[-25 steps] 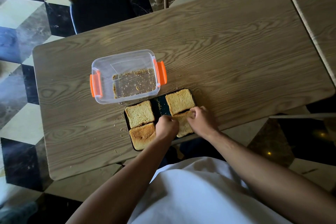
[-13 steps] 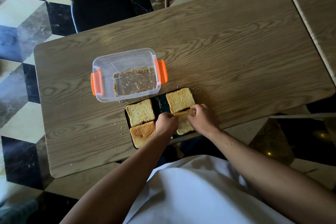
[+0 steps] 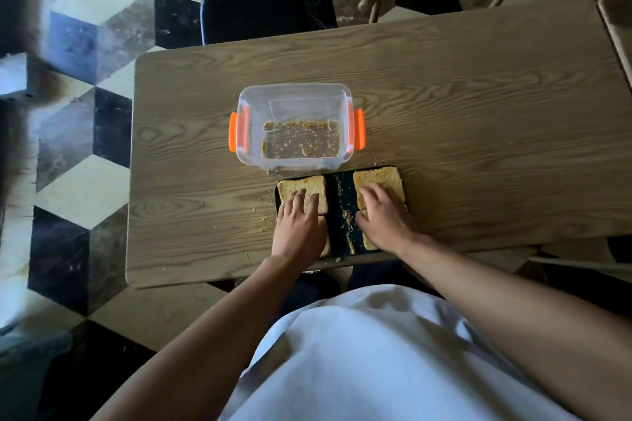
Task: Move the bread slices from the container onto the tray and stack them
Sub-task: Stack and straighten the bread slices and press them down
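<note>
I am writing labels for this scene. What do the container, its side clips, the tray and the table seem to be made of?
Container: clear plastic, glossy; the table grain shows through its walls.
Side clips: opaque orange plastic, smooth.
Tray: dark and matte, possibly coated metal or plastic; the picture cannot settle this.
Table: wood or wood-look laminate, matte, with a bold printed-looking grain.

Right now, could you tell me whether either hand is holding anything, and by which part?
Nothing is gripped: the left hand and right hand lie flat, palms down, on top of the bread slices.
</note>
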Action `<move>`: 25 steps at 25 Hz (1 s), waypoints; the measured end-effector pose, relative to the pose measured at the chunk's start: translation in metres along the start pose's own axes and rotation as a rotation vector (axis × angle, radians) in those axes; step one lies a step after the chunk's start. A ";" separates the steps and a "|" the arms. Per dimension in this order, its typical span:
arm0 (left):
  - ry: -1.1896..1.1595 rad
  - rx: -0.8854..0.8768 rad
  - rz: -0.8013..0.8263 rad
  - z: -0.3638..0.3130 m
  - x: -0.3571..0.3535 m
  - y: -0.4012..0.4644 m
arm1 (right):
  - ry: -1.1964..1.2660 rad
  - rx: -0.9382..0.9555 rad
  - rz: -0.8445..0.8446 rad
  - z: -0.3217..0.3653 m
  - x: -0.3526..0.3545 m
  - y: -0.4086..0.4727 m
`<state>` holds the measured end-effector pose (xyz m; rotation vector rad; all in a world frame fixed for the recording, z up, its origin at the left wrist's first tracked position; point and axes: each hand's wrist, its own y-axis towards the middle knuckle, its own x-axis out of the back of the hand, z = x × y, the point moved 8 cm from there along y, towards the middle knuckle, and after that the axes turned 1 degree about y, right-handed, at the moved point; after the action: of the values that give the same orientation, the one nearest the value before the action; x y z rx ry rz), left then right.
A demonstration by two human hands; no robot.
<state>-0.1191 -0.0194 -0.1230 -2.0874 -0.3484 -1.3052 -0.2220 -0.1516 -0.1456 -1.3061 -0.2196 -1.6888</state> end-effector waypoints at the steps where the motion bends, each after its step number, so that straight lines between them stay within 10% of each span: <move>1: 0.029 0.002 0.024 0.006 -0.003 0.001 | -0.047 -0.013 0.029 -0.005 -0.004 0.000; 13: 0.263 -0.249 0.091 0.003 -0.028 0.001 | -0.237 -0.002 0.171 -0.015 -0.021 -0.021; 25: 0.352 -0.111 0.146 -0.012 -0.036 -0.014 | -0.290 0.167 0.301 -0.023 -0.019 -0.027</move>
<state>-0.1520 -0.0126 -0.1453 -1.8819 0.0297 -1.5952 -0.2577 -0.1414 -0.1601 -1.3781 -0.3105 -1.2020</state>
